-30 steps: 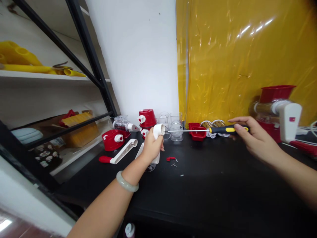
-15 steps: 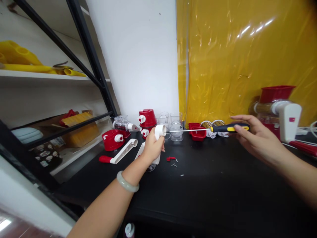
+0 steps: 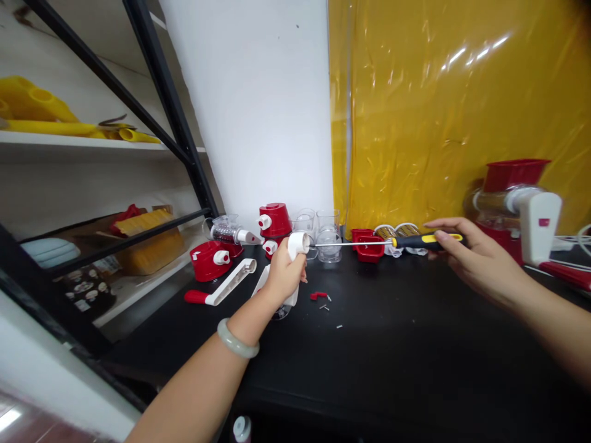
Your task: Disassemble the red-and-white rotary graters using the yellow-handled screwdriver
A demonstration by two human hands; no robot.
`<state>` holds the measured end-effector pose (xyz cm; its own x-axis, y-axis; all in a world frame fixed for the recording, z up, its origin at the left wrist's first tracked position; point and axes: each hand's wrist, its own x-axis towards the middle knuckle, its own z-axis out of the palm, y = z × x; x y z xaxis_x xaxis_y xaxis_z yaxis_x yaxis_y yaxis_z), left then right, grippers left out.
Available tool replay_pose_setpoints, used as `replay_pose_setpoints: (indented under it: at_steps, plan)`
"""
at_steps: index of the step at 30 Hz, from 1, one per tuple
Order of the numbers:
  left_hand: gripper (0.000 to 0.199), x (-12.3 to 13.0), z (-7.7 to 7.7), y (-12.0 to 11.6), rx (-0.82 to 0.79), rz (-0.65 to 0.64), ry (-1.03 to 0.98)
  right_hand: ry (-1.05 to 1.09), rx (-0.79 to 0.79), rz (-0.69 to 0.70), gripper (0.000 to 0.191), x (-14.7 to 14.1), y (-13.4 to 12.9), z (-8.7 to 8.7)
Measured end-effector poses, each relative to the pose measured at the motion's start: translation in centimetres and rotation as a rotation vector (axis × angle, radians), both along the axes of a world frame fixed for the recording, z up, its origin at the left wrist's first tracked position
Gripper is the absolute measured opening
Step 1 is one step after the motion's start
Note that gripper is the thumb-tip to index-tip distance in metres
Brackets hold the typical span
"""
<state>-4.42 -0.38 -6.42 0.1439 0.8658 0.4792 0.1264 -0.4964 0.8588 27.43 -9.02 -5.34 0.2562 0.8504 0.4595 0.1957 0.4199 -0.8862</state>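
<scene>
My left hand (image 3: 285, 271), with a pale bangle on its wrist, is closed around a white plastic part (image 3: 299, 243) whose round end faces right. A long-shafted screwdriver (image 3: 418, 241) with a dark blue and yellow handle lies level, its tip at or in that round end. The tip itself is hidden. My right hand (image 3: 462, 249) grips the handle's end between thumb and fingers. On the table below are a small red piece (image 3: 318, 296) and several tiny screws (image 3: 325, 307). To the left lies a white crank arm (image 3: 231, 283) with a red grip.
Red bases (image 3: 210, 261) and clear cups (image 3: 329, 237) stand along the wall. Red trays (image 3: 370, 249) and grater drums (image 3: 407, 230) lie at the back. An assembled rotary grater (image 3: 540, 221) stands at right. A black-framed shelf (image 3: 196, 178) borders the left.
My right hand and the screwdriver's handle have shifted very slightly, with the fingers repositioned. My left hand and the white part stay in place.
</scene>
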Motion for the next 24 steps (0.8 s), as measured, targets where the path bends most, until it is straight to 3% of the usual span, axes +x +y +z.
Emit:
replay_pose_setpoints:
  at_steps: [4,8,12,15,17,20,23,24]
  plan:
    - [0.022,0.17,-0.23,-0.22,-0.014,-0.014,0.030,0.282,0.074,0.150,0.057,-0.47,-0.23,0.33]
    - [0.022,0.17,-0.21,-0.31,-0.017,-0.011,0.021,0.221,0.036,0.115,0.041,-0.20,-0.09,0.31]
    - [0.024,0.04,-0.09,-0.13,-0.012,-0.016,-0.002,-0.051,-0.029,-0.064,0.050,0.20,0.18,0.05]
    - [0.024,0.06,-0.09,-0.13,-0.013,-0.014,-0.003,0.141,0.026,0.040,0.027,-0.02,0.04,0.16]
    - [0.022,0.14,-0.12,-0.24,-0.018,-0.004,0.010,0.339,0.046,0.159,0.037,-0.23,-0.22,0.38]
    - [0.021,0.26,-0.15,-0.44,-0.023,-0.006,0.028,0.435,0.040,0.260,0.047,-0.28,-0.47,0.59]
    - [0.022,0.27,-0.12,-0.49,-0.017,-0.007,0.025,0.359,0.038,0.190,0.026,-0.04,-0.22,0.42]
    - [0.022,0.25,-0.10,-0.46,-0.018,-0.004,0.020,0.299,0.007,0.131,0.029,0.04,-0.06,0.29]
